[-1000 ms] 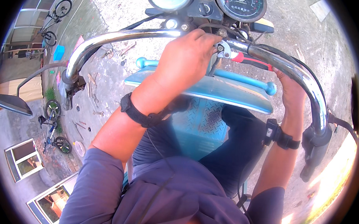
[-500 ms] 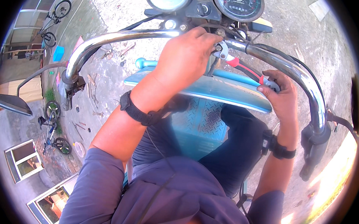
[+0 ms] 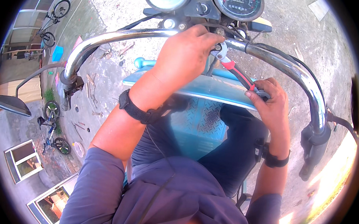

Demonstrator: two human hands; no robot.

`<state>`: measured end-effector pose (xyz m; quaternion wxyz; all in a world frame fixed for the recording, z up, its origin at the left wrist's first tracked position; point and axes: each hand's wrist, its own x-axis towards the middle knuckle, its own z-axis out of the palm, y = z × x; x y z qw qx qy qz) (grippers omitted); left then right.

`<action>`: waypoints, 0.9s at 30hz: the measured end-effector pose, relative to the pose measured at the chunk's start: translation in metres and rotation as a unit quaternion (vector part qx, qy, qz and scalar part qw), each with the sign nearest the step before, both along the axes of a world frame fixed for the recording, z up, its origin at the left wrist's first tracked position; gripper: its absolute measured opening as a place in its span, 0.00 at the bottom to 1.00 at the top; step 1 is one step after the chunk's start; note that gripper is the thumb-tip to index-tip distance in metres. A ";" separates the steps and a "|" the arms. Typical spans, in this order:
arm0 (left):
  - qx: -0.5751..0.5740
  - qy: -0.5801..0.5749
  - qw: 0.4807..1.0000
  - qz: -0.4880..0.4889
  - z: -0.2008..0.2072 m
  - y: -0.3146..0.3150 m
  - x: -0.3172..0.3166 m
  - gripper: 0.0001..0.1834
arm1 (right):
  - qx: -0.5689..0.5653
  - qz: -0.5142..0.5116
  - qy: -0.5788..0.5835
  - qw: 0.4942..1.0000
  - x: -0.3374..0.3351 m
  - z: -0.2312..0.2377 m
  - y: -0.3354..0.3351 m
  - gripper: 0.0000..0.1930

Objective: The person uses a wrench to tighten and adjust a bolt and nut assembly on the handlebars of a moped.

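Observation:
A wrench with a red and black grip slants between my hands, and its silver head sits around a bolt at the handlebar clamp. My left hand is closed, fingertips pressed at the wrench head; part of its grip is hidden behind the hand. At the wrench's lower end my right hand is closed, the thumb in front and the fingers behind. The chrome handlebar curves past both hands. Below the wrench lies a light blue panel of the vehicle.
Two round gauges and a key switch stand beyond the clamp. Black cables run along the bar. A mirror sticks out at left. Bicycles and a blue box stand on the ground at left.
My right hand has swung the wrench's lower end left and slightly toward me. The wrench head stays at the bolt, and my left hand has hardly moved.

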<state>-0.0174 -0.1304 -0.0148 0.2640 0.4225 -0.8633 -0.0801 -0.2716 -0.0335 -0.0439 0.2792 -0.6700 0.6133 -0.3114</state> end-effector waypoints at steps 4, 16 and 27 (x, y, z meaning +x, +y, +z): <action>0.001 0.004 1.000 -0.004 0.000 -0.001 0.001 0.17 | 0.005 -0.008 -0.002 1.000 0.004 0.007 0.001 0.14; 0.089 0.059 0.994 0.004 0.006 0.005 0.001 0.14 | 0.032 0.029 -0.014 0.999 0.001 0.033 0.001 0.19; 0.488 0.282 0.814 -0.138 0.023 0.022 0.039 0.08 | 0.015 0.160 -0.103 0.982 0.000 0.050 0.021 0.17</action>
